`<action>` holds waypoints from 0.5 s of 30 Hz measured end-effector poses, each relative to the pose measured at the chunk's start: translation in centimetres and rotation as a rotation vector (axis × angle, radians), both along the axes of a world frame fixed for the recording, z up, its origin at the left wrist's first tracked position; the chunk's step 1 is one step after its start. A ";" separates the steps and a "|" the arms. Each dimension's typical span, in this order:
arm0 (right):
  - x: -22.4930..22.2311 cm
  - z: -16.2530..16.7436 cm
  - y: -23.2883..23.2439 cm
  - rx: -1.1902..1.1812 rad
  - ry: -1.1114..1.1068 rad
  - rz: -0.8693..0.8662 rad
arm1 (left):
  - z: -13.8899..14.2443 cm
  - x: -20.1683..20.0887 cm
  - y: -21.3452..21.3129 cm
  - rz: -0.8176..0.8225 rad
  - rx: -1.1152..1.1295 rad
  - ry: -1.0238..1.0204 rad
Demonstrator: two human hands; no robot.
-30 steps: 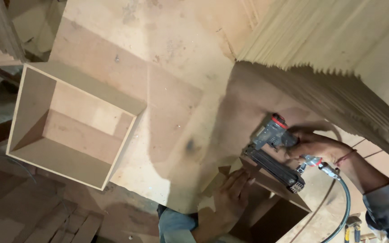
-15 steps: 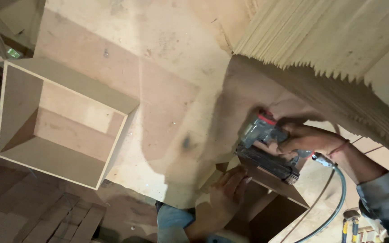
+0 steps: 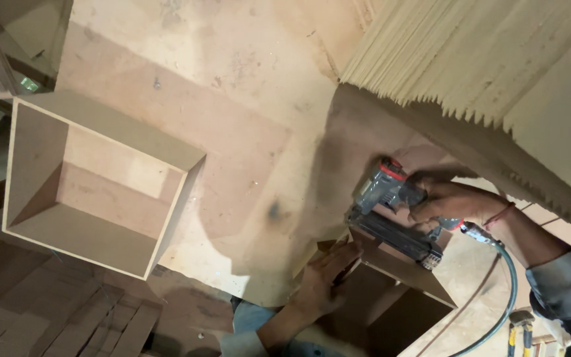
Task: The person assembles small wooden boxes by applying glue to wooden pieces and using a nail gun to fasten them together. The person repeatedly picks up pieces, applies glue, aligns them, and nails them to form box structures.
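My right hand point(image 3: 454, 199) grips a grey and red pneumatic nail gun point(image 3: 391, 211), its nose pressed onto the upper edge of a brown board box point(image 3: 404, 301) standing on the workbench. A green air hose point(image 3: 497, 297) runs down from the gun's handle. My left hand point(image 3: 328, 277) lies flat with fingers spread against the box's left side panel, just below the gun.
A finished open square box point(image 3: 94, 185) of the same board sits at the left on the wide tan sheet point(image 3: 232, 106). A tall stack of thin boards point(image 3: 490, 73) with a jagged edge fills the upper right. Cut strips point(image 3: 100, 324) lie at lower left.
The view has shifted, so the open box and my hands sit further right in the frame. The nail gun stays on the box edge; my left hand remains pressed on the panel.
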State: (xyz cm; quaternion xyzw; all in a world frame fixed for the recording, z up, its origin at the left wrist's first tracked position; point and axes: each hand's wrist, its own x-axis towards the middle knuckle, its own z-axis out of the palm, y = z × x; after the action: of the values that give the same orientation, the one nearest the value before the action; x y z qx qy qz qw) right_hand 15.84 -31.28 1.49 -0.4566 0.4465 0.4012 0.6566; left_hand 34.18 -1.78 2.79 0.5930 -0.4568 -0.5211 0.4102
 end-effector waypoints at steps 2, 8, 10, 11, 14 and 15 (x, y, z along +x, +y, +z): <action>-1.0 -0.6 0.3 0.019 0.012 -0.117 | -0.1 0.2 -0.2 -0.004 -0.004 0.005; -3.8 -3.9 0.6 0.045 -0.067 -0.167 | 0.0 0.3 -0.6 -0.023 -0.007 0.006; -4.3 -4.3 0.9 0.055 -0.117 -0.039 | 0.1 0.1 -0.5 -0.020 0.011 -0.008; -4.3 -4.3 1.0 0.060 -0.143 0.025 | 0.1 0.0 -0.5 -0.012 -0.003 -0.012; -4.1 -4.0 1.1 0.078 -0.063 0.019 | -0.1 -0.2 -0.4 0.005 -0.033 -0.019; -3.9 -3.8 1.1 0.058 -0.066 0.000 | -0.2 -0.3 -0.3 0.007 -0.040 -0.021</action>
State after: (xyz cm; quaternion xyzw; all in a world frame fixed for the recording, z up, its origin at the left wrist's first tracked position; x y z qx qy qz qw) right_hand 11.96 -30.15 -2.32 -0.4504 0.4124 0.3988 0.6840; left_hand 33.89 -2.12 2.61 0.5915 -0.4693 -0.5043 0.4189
